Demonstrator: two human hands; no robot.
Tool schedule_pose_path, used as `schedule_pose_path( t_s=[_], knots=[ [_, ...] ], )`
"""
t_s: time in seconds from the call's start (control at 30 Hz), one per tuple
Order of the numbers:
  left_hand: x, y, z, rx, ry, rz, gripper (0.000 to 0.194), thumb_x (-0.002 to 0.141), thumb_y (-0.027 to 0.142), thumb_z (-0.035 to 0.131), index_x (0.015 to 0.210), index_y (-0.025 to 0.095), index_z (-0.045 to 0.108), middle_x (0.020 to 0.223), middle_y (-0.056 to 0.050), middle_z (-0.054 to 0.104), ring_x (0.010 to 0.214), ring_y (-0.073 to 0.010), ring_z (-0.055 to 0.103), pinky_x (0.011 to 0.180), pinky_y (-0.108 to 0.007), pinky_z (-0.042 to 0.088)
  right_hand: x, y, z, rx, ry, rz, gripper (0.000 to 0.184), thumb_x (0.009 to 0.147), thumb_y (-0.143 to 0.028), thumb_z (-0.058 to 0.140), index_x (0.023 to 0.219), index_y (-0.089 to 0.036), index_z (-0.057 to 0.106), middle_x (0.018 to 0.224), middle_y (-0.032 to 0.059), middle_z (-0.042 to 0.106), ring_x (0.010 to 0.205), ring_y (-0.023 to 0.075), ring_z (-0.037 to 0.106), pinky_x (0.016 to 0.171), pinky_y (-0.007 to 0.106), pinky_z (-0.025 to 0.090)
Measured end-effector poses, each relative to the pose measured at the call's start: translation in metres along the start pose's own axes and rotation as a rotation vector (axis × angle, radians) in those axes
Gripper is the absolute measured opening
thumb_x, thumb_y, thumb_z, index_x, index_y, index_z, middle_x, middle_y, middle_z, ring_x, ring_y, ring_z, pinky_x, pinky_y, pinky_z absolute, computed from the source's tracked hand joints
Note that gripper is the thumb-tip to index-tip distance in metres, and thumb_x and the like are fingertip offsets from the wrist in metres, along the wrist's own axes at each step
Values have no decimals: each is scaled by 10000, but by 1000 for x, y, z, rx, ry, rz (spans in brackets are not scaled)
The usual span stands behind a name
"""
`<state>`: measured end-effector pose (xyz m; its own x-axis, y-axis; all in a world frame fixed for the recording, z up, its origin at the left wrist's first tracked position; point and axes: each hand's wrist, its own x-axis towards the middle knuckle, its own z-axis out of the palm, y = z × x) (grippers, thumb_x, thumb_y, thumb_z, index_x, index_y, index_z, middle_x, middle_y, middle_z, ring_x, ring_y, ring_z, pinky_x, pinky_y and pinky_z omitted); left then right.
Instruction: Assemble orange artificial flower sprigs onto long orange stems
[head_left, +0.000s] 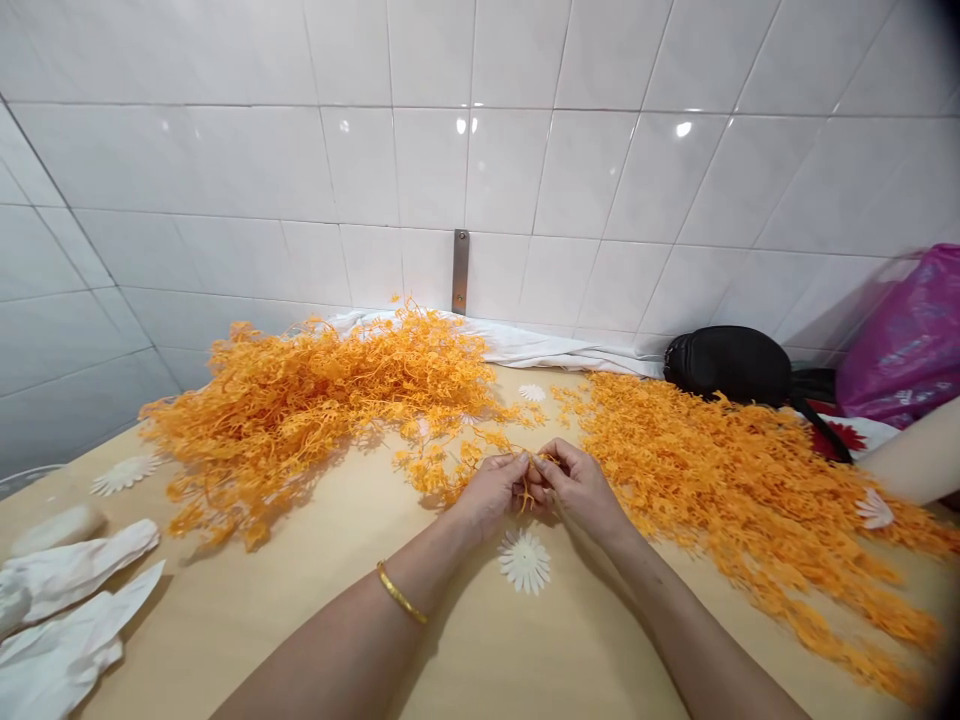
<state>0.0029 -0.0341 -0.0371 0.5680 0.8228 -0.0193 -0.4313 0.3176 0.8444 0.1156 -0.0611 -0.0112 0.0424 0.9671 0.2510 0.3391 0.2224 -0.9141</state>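
My left hand (pixel 491 490) and my right hand (pixel 576 482) meet over the middle of the table, fingertips pinched close together. Between them is an orange artificial foliage sprig (pixel 457 460), its feathery branches spreading out to the left and a thin stem end hanging below the fingers. Just under the hands a white daisy-shaped flower piece (pixel 524 562) lies flat. A large heap of orange foliage (pixel 322 390) rises to the left, and a flatter pile of orange foliage (pixel 720 480) spreads to the right. Some fingers are hidden behind the hands.
Crumpled white cloths or gloves (pixel 75 570) lie at the left edge. More white flower pieces (pixel 126 474) are scattered about. Along the tiled wall run a white cloth (pixel 547 347), a black pouch (pixel 727 362) and a purple bag (pixel 904 345). Another person's arm (pixel 919 455) shows at right.
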Motion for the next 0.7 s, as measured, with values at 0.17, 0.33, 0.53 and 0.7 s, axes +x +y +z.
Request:
schedule_pose_path(
  t_s=[0.17,0.33,0.53,0.7],
  knots=[
    [0,0,4,-131,-11,44,294,753,320,507,527,133,489,420,-8,463,457,-121,501,536,-249,388,3,0,11,309,139,115,266,707,-423,512,602,-206,400,421,-57,439,336,82,390,334,208,313],
    [-9,5,6,-214,-40,-10,292,732,313,539,512,134,470,448,-21,482,611,-161,563,656,-283,413,19,5,-18,482,466,119,341,659,-459,532,578,-216,306,470,-89,327,378,62,360,446,236,409],
    [-12,2,8,-93,63,-46,213,762,265,494,629,103,534,452,-31,501,548,-156,565,590,-270,411,16,11,-48,-607,564,-18,183,667,-159,444,802,-170,567,880,117,514,852,250,473,727,402,378],
    [-12,2,6,-49,55,-56,123,718,153,493,830,121,535,385,6,477,497,-149,559,570,-257,412,12,14,-34,-880,343,-238,374,666,-73,375,977,-111,579,1103,144,483,1006,253,392,838,375,318]
  ],
)
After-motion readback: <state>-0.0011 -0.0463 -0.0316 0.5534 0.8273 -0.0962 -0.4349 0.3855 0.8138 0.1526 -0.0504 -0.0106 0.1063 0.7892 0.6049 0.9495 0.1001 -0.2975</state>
